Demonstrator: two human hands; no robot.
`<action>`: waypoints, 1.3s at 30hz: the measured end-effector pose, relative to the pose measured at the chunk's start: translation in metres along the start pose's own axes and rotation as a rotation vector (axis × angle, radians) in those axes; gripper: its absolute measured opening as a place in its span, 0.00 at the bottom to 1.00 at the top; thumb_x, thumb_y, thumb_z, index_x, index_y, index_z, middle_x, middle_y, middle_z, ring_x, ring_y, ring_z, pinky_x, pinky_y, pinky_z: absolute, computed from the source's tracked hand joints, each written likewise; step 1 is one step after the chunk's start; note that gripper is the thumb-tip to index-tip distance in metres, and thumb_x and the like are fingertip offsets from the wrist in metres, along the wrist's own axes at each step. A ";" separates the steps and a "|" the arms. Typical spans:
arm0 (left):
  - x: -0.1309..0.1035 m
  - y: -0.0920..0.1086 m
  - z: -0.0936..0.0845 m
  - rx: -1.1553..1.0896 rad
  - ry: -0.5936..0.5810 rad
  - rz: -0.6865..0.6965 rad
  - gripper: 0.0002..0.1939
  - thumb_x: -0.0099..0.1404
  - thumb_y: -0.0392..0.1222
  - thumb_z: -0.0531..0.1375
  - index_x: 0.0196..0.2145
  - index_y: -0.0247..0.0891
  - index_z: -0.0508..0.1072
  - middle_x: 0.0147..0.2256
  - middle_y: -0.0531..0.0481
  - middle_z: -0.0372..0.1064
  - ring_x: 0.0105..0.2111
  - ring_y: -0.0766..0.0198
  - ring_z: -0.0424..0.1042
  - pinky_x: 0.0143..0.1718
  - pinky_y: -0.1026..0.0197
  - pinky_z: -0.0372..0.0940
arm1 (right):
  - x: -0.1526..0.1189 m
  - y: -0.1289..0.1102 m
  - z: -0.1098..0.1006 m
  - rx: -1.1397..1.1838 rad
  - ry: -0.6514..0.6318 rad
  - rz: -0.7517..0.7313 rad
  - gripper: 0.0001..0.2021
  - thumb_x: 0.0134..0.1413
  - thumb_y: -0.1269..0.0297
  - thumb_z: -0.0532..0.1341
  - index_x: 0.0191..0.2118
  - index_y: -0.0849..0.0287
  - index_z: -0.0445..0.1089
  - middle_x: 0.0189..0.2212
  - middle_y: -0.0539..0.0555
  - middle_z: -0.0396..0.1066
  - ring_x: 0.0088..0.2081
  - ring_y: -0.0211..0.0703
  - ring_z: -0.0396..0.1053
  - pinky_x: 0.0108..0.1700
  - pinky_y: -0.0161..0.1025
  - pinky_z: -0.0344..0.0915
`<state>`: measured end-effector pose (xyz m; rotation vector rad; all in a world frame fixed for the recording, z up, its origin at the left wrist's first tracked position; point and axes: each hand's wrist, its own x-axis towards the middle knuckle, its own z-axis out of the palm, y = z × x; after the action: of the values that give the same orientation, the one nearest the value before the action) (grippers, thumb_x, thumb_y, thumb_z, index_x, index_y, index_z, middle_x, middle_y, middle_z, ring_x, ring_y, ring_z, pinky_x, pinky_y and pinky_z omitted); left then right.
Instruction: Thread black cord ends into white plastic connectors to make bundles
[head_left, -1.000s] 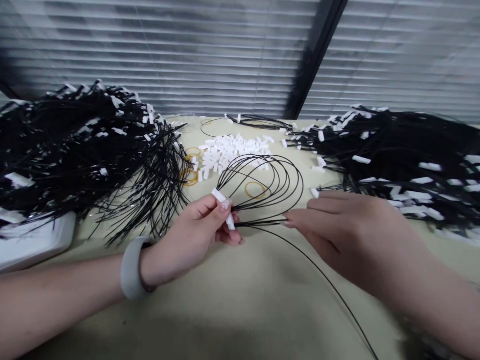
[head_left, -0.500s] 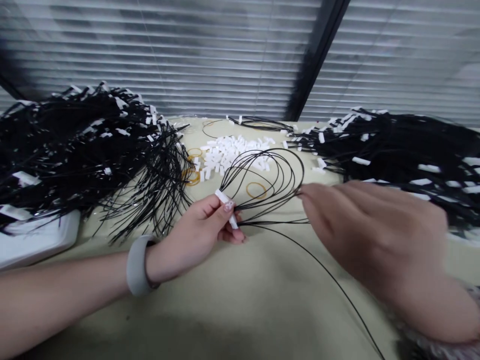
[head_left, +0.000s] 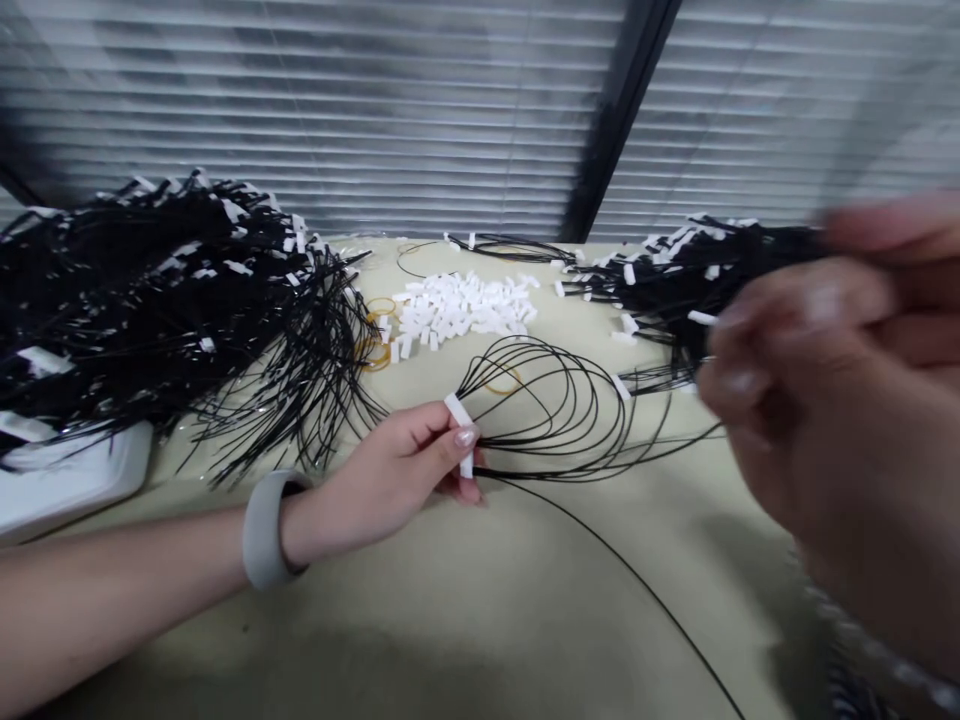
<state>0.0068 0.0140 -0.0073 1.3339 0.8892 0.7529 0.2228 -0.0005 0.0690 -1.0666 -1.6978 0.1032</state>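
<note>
My left hand (head_left: 420, 450), with a grey band on its wrist, is closed around a bundle of looped black cords (head_left: 592, 400). White tabs (head_left: 457, 408) at the cords' ends line up in a row under my thumb. The loops spread to the right above the table, and one long cord (head_left: 637, 580) trails down towards the front edge. My right hand (head_left: 810, 370) is raised at the right, close to the camera and blurred. Its fingers are curled together, and a cord from the bundle runs up to them; the grip itself is hidden.
Large heaps of black cords with white tabs lie at the left (head_left: 150, 290) and right (head_left: 750, 260). Between them are a pile of small white pieces (head_left: 465, 305) and yellow rubber bands (head_left: 373, 352). A white box (head_left: 112, 470) sits at the left; window blinds (head_left: 375, 120) stand behind.
My right hand has moved up, right and nearer the camera, away from the loops. The loops hang wider and lower. My left hand keeps its hold, slightly lower in view.
</note>
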 end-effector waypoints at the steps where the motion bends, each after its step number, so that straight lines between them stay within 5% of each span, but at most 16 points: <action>1: -0.001 0.001 0.001 0.021 -0.004 0.005 0.11 0.64 0.45 0.52 0.30 0.35 0.66 0.25 0.55 0.66 0.25 0.71 0.71 0.28 0.68 0.66 | -0.002 -0.001 0.002 0.029 -0.055 0.056 0.08 0.55 0.69 0.55 0.40 0.52 0.66 0.28 0.48 0.67 0.23 0.30 0.63 0.20 0.29 0.58; 3: -0.002 0.003 0.002 0.054 -0.008 0.014 0.11 0.64 0.45 0.52 0.31 0.35 0.65 0.26 0.54 0.66 0.25 0.70 0.71 0.28 0.67 0.66 | -0.006 -0.002 0.007 0.023 -0.207 0.092 0.01 0.49 0.68 0.61 0.31 0.55 0.69 0.23 0.46 0.67 0.22 0.29 0.62 0.21 0.29 0.58; 8: -0.006 0.006 0.004 0.118 -0.023 0.048 0.09 0.65 0.42 0.51 0.31 0.35 0.66 0.28 0.53 0.66 0.27 0.68 0.72 0.30 0.65 0.67 | -0.012 0.001 0.020 -0.141 -0.466 -0.091 0.06 0.52 0.72 0.57 0.26 0.59 0.66 0.23 0.47 0.65 0.27 0.31 0.62 0.28 0.31 0.57; 19: -0.009 0.004 0.004 0.173 -0.033 0.101 0.08 0.65 0.40 0.50 0.30 0.36 0.66 0.27 0.53 0.65 0.28 0.67 0.72 0.31 0.65 0.67 | -0.016 0.001 0.022 -0.256 -0.635 -0.056 0.08 0.52 0.73 0.53 0.27 0.61 0.67 0.23 0.49 0.62 0.25 0.34 0.58 0.28 0.35 0.52; 39: -0.009 0.005 0.004 0.339 -0.042 0.173 0.09 0.65 0.38 0.49 0.30 0.37 0.65 0.25 0.53 0.68 0.27 0.67 0.72 0.30 0.67 0.65 | -0.016 0.000 0.021 -0.322 -0.717 -0.020 0.09 0.50 0.73 0.52 0.21 0.60 0.57 0.20 0.47 0.59 0.23 0.33 0.52 0.26 0.36 0.47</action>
<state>0.0064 0.0043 -0.0015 1.7378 0.9025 0.7238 0.2068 -0.0025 0.0488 -1.3478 -2.4277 0.2247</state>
